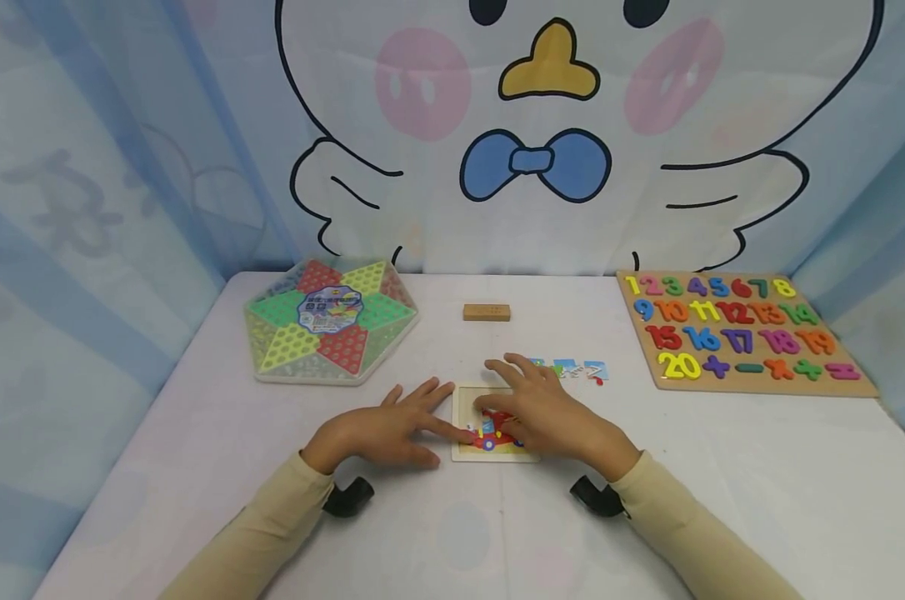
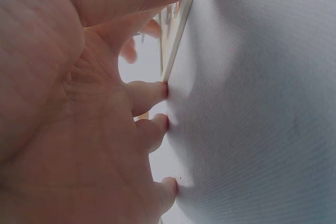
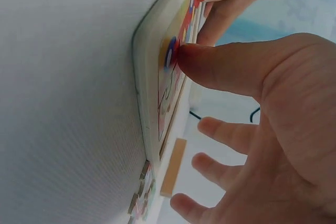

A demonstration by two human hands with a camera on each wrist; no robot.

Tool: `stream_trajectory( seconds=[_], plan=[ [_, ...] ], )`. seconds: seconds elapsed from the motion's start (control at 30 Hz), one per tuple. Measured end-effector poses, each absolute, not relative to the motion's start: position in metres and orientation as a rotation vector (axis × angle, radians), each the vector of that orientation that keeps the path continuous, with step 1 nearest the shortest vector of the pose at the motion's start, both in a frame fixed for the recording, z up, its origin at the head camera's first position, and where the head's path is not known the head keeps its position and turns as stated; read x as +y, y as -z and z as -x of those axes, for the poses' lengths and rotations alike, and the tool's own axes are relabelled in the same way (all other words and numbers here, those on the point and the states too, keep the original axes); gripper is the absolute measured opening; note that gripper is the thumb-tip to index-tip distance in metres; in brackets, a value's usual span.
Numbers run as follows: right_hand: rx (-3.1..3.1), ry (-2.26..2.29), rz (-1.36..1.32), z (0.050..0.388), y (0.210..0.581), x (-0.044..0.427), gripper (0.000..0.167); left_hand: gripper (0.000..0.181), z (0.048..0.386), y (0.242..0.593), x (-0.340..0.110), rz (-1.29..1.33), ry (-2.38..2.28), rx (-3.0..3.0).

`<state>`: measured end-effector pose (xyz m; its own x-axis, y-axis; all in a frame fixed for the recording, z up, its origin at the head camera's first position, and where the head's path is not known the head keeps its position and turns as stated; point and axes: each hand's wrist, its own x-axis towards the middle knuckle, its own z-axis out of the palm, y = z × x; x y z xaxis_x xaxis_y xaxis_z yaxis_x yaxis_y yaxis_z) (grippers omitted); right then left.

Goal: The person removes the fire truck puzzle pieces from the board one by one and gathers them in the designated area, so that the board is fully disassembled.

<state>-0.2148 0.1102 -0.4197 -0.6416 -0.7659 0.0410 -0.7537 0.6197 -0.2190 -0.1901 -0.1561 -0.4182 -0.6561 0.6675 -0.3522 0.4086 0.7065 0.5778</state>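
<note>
"Pressing a thumb onto the small square picture puzzle with the pale wooden frame, the right hand comes in from three o'clock in the head view. Is it gripping?"

"No, its fingers are spread apart. At nine o'clock the left hand is splayed too, index finger on the printed red vehicle."

"What lies around the puzzle?"

"Flat, blue-printed loose pieces at two o'clock, a brown rectangular wooden block at twelve, a hexagonal star-patterned game board at ten."

"And the left wrist view?"

"Straight fingers, tips seemingly on the white cloth beside the frame. Should that hand lift, I think sideways pushing could slide the puzzle."

"The right wrist view?"

"Thumb down beside a blue-rimmed wheel, the other visible fingers apart. Uneven pressure might tip a piece up, because the bare patch at ten o'clock leaves neighbours unsupported. A careless outward sweep could scatter the loose pieces."
</note>
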Motion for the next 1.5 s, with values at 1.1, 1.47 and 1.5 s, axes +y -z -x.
stream_trajectory(
  seconds=[1.1,1.47,1.5],
  plan=[
    [2.649,0.559,1.153,0.2095,0.4204,0.1061,0.029,0.048,0.1903,0.4175,-0.1561,-0.818,-0.629,2.359],
    [2.654,0.601,1.169,0.2130,0.4213,0.1076,0.027,0.047,0.1901,0.4163,-0.1554,-0.807,-0.621,2.359],
    [2.654,0.602,1.169,0.2131,0.4211,0.1077,0.027,0.048,0.1899,0.4162,-0.1553,-0.806,-0.617,2.361]
  ],
)
